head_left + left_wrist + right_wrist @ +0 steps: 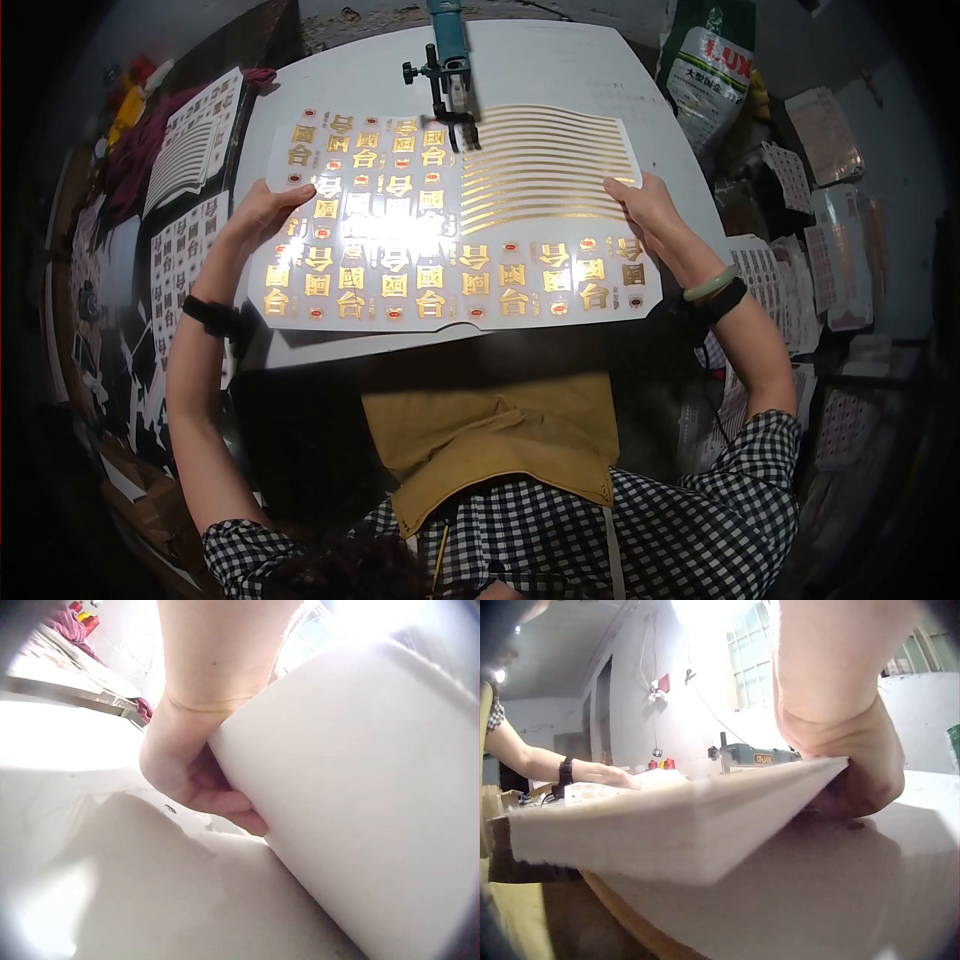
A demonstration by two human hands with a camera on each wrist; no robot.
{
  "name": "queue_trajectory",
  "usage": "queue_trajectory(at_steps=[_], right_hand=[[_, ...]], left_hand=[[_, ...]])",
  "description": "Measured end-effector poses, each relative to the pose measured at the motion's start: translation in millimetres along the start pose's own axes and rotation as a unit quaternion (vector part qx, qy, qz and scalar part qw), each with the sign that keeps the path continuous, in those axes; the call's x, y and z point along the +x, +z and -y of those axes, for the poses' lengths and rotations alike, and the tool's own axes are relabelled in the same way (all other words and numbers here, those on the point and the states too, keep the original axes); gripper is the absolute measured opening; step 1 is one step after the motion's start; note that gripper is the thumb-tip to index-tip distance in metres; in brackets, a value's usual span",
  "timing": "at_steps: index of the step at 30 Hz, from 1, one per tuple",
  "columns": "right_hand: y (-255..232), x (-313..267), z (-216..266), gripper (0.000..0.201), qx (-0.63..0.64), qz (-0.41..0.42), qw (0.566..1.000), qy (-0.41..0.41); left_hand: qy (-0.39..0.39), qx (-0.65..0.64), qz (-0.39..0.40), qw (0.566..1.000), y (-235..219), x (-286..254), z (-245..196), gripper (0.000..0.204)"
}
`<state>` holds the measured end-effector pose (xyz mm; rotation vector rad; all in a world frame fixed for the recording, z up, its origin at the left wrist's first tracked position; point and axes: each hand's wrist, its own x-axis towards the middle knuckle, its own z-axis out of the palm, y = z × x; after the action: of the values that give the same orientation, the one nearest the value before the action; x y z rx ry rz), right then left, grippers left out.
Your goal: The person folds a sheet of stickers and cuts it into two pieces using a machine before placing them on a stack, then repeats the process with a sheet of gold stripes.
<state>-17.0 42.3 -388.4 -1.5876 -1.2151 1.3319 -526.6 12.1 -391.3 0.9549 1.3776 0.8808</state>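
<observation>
A wide white label sheet [400, 275] with gold characters and gold curved stripes spans the space between my two hands, above the front of the white table. On its left edge, my left hand [268, 208] grips it with the thumb on top. Curled fingers [232, 806] show beneath that edge in the left wrist view, against the sheet's white underside [360, 780]. My right hand [648, 208] holds the right edge, thumb over the striped part. In the right wrist view the sheet [660, 832] bows, its near edge raised off the table, and my right fingers are partly hidden behind it.
A green machine arm [450, 40] with a black bracket reaches over the back of the white table [350, 65]. Printed sheets [185, 240] lie on the left, and more stacks [765, 280] on the right. A green and white bag [708, 70] stands at the back right.
</observation>
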Motion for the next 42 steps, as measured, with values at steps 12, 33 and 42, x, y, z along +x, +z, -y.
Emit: queue_trajectory(at_steps=[12, 33, 42], right_hand=[[3.5, 2.6, 3.9, 0.037, -0.008, -0.017, 1.000, -0.004], [5.5, 13.8, 10.3, 0.035, -0.021, -0.038, 0.999, -0.007], [6.0, 21.5, 16.9, 0.035, -0.023, -0.040, 0.999, -0.004]], left_hand=[[0.004, 0.002, -0.009, 1.000, 2.9, 1.5, -6.7, 0.041], [-0.013, 0.032, 0.003, 0.999, -3.7, 12.7, -9.2, 0.052], [-0.016, 0.023, 0.005, 1.000, -3.1, 13.3, -10.6, 0.053]])
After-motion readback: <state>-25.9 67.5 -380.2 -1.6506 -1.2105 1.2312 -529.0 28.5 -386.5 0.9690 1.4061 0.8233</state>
